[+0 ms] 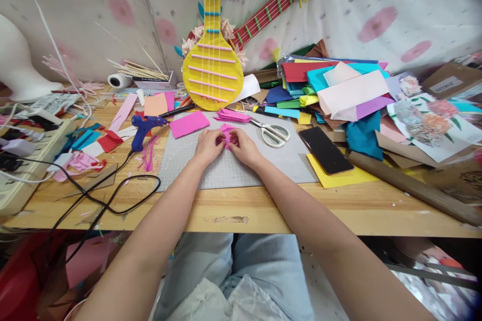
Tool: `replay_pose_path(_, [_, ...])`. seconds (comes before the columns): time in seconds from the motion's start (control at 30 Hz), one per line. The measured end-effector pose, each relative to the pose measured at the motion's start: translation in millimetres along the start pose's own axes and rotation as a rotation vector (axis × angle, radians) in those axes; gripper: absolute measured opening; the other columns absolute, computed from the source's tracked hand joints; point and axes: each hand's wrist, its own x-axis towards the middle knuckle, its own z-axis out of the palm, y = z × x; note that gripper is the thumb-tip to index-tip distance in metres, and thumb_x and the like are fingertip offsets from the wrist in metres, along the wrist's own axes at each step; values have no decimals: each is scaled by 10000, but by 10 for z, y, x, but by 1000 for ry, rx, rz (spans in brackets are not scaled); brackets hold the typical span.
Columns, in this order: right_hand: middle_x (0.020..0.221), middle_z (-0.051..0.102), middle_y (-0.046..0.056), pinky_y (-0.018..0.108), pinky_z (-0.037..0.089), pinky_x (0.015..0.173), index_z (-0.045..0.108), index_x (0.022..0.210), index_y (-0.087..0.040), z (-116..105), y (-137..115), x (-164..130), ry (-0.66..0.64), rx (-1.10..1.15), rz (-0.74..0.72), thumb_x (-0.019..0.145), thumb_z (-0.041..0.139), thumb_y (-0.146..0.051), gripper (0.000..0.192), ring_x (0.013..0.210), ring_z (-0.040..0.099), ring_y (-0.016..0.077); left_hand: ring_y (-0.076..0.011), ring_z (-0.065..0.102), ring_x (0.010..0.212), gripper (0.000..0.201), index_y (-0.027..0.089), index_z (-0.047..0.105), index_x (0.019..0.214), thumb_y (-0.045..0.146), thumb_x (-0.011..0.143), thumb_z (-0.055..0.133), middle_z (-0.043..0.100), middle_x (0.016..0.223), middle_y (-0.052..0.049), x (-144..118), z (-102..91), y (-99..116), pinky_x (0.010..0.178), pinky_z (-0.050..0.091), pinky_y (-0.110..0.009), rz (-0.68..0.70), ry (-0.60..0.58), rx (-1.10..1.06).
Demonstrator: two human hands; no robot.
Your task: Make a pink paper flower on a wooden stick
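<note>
Over the grey cutting mat (286,168), a small piece of bright pink paper (227,130) is pinched between both hands. My left hand (209,146) closes on its left side, and my right hand (244,146) grips the right side. The fingers hide much of the paper, so its folds are hard to make out. Just beyond the hands lies a stack of pink paper pieces (232,116). A flat pink paper sheet (189,124) rests to the left on the mat. White-handled scissors (274,135) lie right of my right hand.
A blue glue gun (145,130) with a looping black cable stands at left near a power strip (33,170). At right are a phone (326,150), a wooden stick (410,185) and piled coloured paper (346,90). A yellow paper instrument (213,72) leans at the back.
</note>
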Motion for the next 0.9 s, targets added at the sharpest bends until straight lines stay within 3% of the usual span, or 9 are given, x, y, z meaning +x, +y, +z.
replay_pose_path(0.17, [867,621,41,347,404,822,537,914,-195,-87,14,15,142,-56,-7,735,417,-79,246,889,500,182,-214,460,953,138,220,626,810,223,783,491,626,890,-38,-35,21,12,881,339,-359,97,-5,100])
replay_pose_path(0.4, [850,632,35,357,381,842,578,888,-194,-123,62,31,-16,-140,26,727,504,-130,189,865,498,185,-226,449,970,160,214,605,866,291,802,480,601,924,-62,-92,37,50,889,339,-370,93,-6,136])
replay_pose_path(0.63, [791,605,20,337,388,790,541,809,-197,-96,72,24,2,-128,58,720,520,-144,106,823,488,176,-191,478,852,80,198,538,834,197,775,485,611,853,-35,-67,4,56,797,380,-335,-13,5,2])
replay_pose_path(0.9, [745,573,-8,295,403,698,506,769,-203,-32,32,14,12,3,108,711,519,-159,74,733,486,149,-179,490,868,60,208,528,818,213,760,517,602,844,-19,-70,-74,-12,833,366,-344,-35,-29,-70])
